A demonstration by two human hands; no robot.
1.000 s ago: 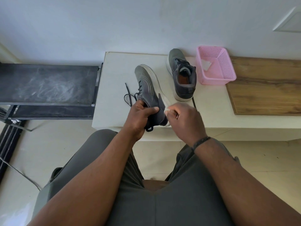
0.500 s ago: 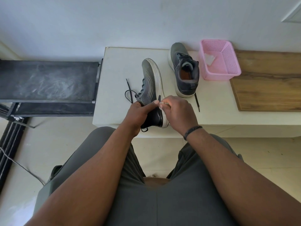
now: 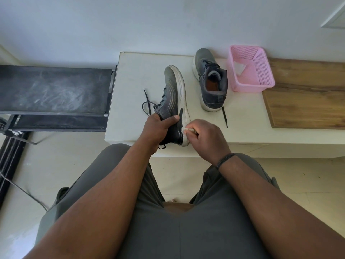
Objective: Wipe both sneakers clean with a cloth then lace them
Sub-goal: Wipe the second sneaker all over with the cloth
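Observation:
A grey sneaker (image 3: 172, 94) with a white sole lies tipped on its side at the front of the white table (image 3: 134, 75). My left hand (image 3: 158, 128) grips its heel end from the left. My right hand (image 3: 206, 137) is closed on a small white cloth (image 3: 187, 130), pressed against the sole near the heel. Black laces (image 3: 147, 104) trail loose to the left of this shoe. The second grey sneaker (image 3: 211, 81) stands upright further back, its lace end (image 3: 225, 116) lying on the table.
A pink plastic basket (image 3: 251, 69) with a white cloth inside stands right of the upright sneaker. A wooden board (image 3: 306, 94) covers the table's right part. A dark metal rack (image 3: 54, 90) adjoins the table's left side. My knees are below the table edge.
The held sneaker has turned more onto its side, sole up to the right. My right hand with the cloth has shifted along the sole near the heel.

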